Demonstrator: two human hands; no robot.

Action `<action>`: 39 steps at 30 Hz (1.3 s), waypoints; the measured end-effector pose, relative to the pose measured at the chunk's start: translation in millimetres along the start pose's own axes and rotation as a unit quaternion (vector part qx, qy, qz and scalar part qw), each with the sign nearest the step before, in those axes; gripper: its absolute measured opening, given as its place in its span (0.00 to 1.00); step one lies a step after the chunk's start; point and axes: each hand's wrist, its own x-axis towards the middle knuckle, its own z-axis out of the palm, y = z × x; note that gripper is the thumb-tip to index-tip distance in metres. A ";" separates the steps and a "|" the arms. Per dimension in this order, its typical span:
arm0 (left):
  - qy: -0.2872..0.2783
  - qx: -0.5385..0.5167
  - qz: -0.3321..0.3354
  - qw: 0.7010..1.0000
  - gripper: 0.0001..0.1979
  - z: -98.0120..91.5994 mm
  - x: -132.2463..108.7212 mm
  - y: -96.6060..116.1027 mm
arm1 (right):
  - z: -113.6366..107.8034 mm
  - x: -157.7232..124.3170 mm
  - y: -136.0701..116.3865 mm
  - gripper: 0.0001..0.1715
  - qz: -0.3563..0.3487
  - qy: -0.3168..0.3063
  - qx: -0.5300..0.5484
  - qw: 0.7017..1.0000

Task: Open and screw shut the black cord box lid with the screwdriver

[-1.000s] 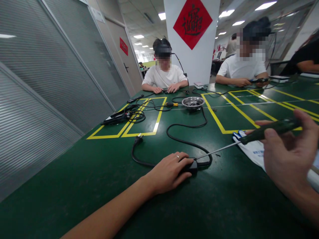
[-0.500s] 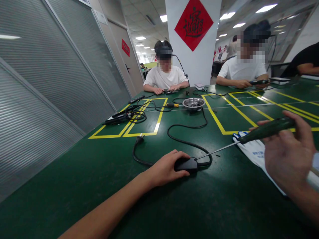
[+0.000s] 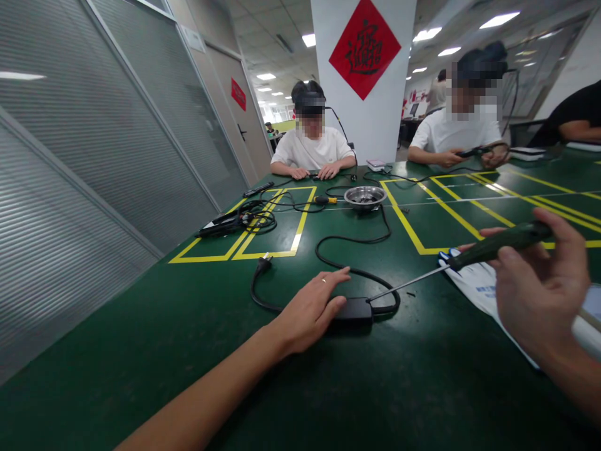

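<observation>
Left forearm bare, in from bottom edge, slanting up and right; wrist about straight. Left hand back up, fingers stretched forward and close together, thumb apart on the near side, clear gap between; not gripping. Right forearm bare, partly cut off at right edge, angled up and left. Right hand raised, inner side toward the left hand, fingers curled in a grip, thumb bent forward.

Red diamond poster dead ahead of you!
It's on the white pillar; left, black cables sprawl over yellow tape.
</observation>
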 end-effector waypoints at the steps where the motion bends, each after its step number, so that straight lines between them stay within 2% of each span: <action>1: 0.006 0.026 0.013 1.000 0.23 2.5 0.5 1.1 | 0.0 -0.8 0.8 0.31 -0.006 0.009 -0.014 1.000; 4: -0.041 0.098 0.050 0.993 0.31 15.2 2.2 3.7 | 0.3 -3.1 1.8 0.31 -0.015 0.020 -0.053 0.998; 6: -0.069 0.136 0.053 0.987 0.33 23.2 2.8 4.9 | 0.4 -3.8 1.4 0.31 -0.009 0.019 -0.069 0.997; 10: -0.062 0.177 0.042 0.981 0.33 28.5 2.3 7.4 | -0.5 -1.8 1.1 0.31 -0.002 0.034 -0.098 0.995; 13: -0.056 0.177 0.033 0.982 0.32 25.2 1.6 9.7 | -1.0 0.5 -0.4 0.29 -0.029 0.050 -0.115 0.992; 15: -0.060 0.157 0.026 0.985 0.30 21.8 1.2 10.9 | 0.1 0.6 -3.0 0.26 -0.023 0.023 -0.055 0.998; 17: -0.067 0.127 0.020 0.989 0.27 18.2 0.6 11.2 | 2.0 -0.7 -6.1 0.27 0.004 -0.023 0.011 1.000; 19: -0.058 0.095 0.015 0.994 0.26 15.2 -0.1 10.5 | 3.7 -2.4 -8.0 0.30 0.006 -0.032 -0.005 0.999; 22: -0.010 0.060 0.009 0.998 0.27 12.8 -0.4 8.3 | 3.5 -3.7 -6.3 0.31 -0.036 0.031 -0.103 0.994; 25: -0.013 0.042 0.015 0.999 0.22 12.4 1.2 6.4 | 0.7 -3.5 0.1 0.31 -0.002 0.049 -0.124 0.991; 28: -0.041 0.030 0.020 0.999 0.18 12.5 3.1 6.0 | -1.3 -1.6 7.5 0.28 0.057 0.046 -0.098 0.992; 32: -0.035 0.036 0.009 0.999 0.19 12.5 2.9 4.7 | -4.8 8.2 12.8 0.24 0.112 0.096 -0.002 0.989; 36: -0.038 0.056 0.005 0.998 0.22 8.4 1.1 -1.0 | -14.2 22.2 10.4 0.19 0.107 0.165 0.024 0.980; 39: -0.045 0.065 -0.003 0.997 0.27 -0.3 0.2 -6.6 | -20.4 27.9 6.3 0.19 0.106 0.172 0.018 0.979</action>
